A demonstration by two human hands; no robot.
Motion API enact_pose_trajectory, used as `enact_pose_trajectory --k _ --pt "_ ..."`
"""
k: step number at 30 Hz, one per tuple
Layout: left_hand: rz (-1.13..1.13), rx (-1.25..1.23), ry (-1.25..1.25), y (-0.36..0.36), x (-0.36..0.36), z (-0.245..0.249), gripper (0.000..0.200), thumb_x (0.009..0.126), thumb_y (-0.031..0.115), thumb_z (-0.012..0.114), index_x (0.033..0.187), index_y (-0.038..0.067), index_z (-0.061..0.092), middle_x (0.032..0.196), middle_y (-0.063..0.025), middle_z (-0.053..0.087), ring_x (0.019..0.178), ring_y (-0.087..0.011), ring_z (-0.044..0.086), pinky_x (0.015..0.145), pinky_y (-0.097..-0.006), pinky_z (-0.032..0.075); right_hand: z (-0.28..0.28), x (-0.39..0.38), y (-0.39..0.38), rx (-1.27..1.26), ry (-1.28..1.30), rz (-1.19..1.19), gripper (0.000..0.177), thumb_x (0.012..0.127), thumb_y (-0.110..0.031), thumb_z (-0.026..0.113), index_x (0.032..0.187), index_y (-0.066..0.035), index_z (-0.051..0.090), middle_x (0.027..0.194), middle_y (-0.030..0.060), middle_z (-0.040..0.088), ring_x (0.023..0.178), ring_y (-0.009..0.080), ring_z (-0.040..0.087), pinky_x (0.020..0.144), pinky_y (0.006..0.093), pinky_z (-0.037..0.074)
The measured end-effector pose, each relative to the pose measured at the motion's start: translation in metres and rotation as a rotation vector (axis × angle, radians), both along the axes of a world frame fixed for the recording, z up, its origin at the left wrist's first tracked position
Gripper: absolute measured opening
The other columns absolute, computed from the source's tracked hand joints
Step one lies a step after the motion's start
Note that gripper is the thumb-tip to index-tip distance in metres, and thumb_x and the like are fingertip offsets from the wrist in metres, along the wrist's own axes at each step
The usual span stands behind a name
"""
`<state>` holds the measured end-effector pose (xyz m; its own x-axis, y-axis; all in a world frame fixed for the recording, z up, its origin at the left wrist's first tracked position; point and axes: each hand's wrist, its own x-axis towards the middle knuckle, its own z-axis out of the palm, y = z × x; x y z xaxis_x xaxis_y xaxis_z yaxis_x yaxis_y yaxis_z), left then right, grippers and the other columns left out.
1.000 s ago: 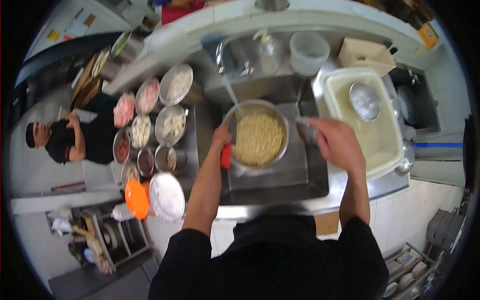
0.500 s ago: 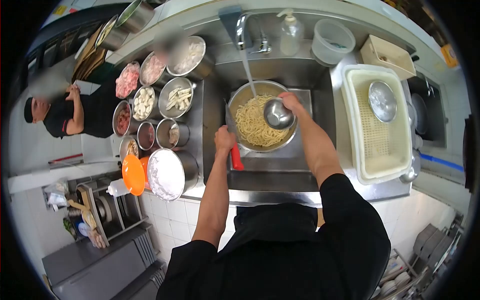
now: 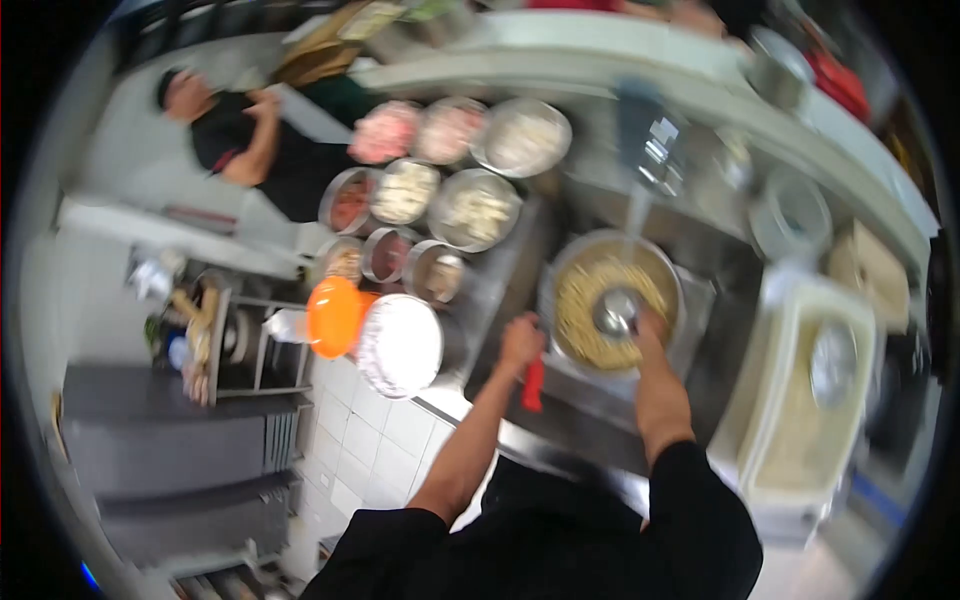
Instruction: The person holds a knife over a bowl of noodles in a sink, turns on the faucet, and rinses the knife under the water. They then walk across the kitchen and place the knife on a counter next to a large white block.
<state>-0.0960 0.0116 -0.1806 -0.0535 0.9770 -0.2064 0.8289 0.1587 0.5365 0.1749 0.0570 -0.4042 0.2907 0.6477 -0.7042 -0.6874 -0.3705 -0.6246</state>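
In the head view my right hand (image 3: pixel 650 325) grips a small metal bowl (image 3: pixel 617 310), held down over the noodles (image 3: pixel 585 305). Those pale yellow noodles fill a large round metal basin (image 3: pixel 673 280) inside the sink (image 3: pixel 715 395). A stream of water (image 3: pixel 637 215) falls from the faucet (image 3: pixel 660 150) into the basin's far side. Left of the basin, my left hand (image 3: pixel 522 343) is closed round a tool with a red handle (image 3: pixel 533 385); motion blur hides the tool's far end. The whole picture is smeared.
Left of the sink stand several metal pots of ingredients, a pot of white powder (image 3: pixel 400 345) and an orange bowl (image 3: pixel 335 318). A white plastic basket (image 3: pixel 775 400) holding a metal bowl (image 3: pixel 833 363) is at right. Another person (image 3: pixel 225 135) stands at far left.
The view has swung, so the sink and pots appear further right and lower. The small bowl has shifted toward the middle of the noodles. Both hands keep their holds.
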Motion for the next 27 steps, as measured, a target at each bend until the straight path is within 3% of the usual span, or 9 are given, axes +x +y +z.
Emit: enact_pose_trajectory --k 1,2,3,6,8,19,22,24,27 --pt "0.017 -0.088 0.001 0.001 0.001 0.005 0.037 0.069 0.013 0.059 0.104 0.001 0.063 0.099 -0.0239 0.063 0.094 -0.0406 0.06 0.085 -0.0455 0.049 -0.029 0.005 0.006 -0.04 -0.104 0.078 0.015 0.087 -0.02 0.061 0.092 -0.006 0.062 0.081 0.0071 0.061 0.068 0.019 0.058 0.054 0.035 0.048" --pt "0.04 -0.138 -0.007 0.0 0.001 0.001 0.04 0.071 0.013 0.059 0.11 0.002 0.06 0.103 -0.0237 0.063 0.097 -0.0406 0.059 0.088 -0.0454 0.047 -0.116 0.018 0.013 -0.123 -0.563 0.302 0.022 0.085 -0.026 0.065 0.094 -0.006 0.062 0.086 0.0073 0.063 0.07 0.0212 0.06 0.058 0.0347 0.05" --pt "0.082 -0.162 -0.029 -0.001 0.004 0.006 0.042 0.073 0.013 0.058 0.114 0.002 0.058 0.105 -0.0237 0.062 0.099 -0.0406 0.058 0.09 -0.0452 0.046 -0.079 0.01 0.014 -0.201 -0.946 0.314 0.034 0.08 -0.032 0.069 0.097 -0.003 0.062 0.092 0.0089 0.065 0.076 0.0233 0.062 0.067 0.0353 0.051" --pt "0.134 -0.138 -0.08 -0.005 0.007 0.005 0.044 0.075 0.012 0.059 0.118 0.001 0.056 0.102 -0.023 0.063 0.098 -0.0393 0.059 0.089 -0.0448 0.046 -0.002 -0.005 0.023 -0.109 -0.901 0.497 0.046 0.075 -0.036 0.073 0.104 -0.001 0.06 0.101 0.013 0.065 0.087 0.0264 0.063 0.079 0.0368 0.049" --pt "0.129 -0.107 -0.105 -0.006 0.011 0.007 0.043 0.076 0.013 0.06 0.118 0.001 0.056 0.098 -0.0222 0.064 0.095 -0.0381 0.061 0.085 -0.0445 0.048 0.014 -0.007 0.021 -0.127 -1.045 0.717 0.071 0.072 -0.045 0.071 0.124 0.0 0.052 0.122 0.0197 0.057 0.113 0.0354 0.053 0.097 0.0398 0.041" --pt "0.151 -0.162 -0.114 0.001 0.014 0.006 0.043 0.074 0.013 0.061 0.116 0.002 0.058 0.099 -0.0222 0.065 0.098 -0.0375 0.061 0.088 -0.0436 0.047 0.032 -0.02 0.02 -0.244 -1.093 0.698 0.064 0.073 -0.029 0.075 0.126 -0.006 0.048 0.118 0.0164 0.06 0.11 0.0326 0.056 0.096 0.0388 0.042" --pt "0.005 -0.086 -0.038 0.003 0.006 -0.009 0.033 0.069 0.01 0.057 0.1 -0.001 0.062 0.095 -0.0251 0.063 0.093 -0.041 0.06 0.083 -0.0466 0.048 0.002 -0.014 0.032 -0.207 -1.24 0.944 0.056 0.075 -0.054 0.066 0.097 -0.002 0.067 0.096 0.0179 0.066 0.092 0.0328 0.063 0.081 0.0428 0.048" --pt "-0.013 -0.008 -0.088 -0.001 0.009 0.002 0.031 0.069 0.009 0.063 0.098 -0.002 0.063 0.082 -0.0226 0.065 0.082 -0.0375 0.064 0.077 -0.0437 0.051 -0.004 -0.006 0.036 -0.161 -1.152 0.96 0.052 0.075 -0.048 0.068 0.099 -0.001 0.067 0.097 0.0184 0.066 0.09 0.0304 0.064 0.078 0.0401 0.049" --pt "0.098 -0.192 -0.193 -0.001 0.016 0.003 0.046 0.076 0.008 0.064 0.12 -0.003 0.055 0.082 -0.0159 0.068 0.078 -0.0235 0.067 0.072 -0.0363 0.051 0.11 0.001 0.04 -0.335 -1.122 1.051 0.039 0.076 -0.027 0.065 0.106 -0.002 0.064 0.114 0.0194 0.06 0.108 0.0318 0.058 0.09 0.0388 0.047"
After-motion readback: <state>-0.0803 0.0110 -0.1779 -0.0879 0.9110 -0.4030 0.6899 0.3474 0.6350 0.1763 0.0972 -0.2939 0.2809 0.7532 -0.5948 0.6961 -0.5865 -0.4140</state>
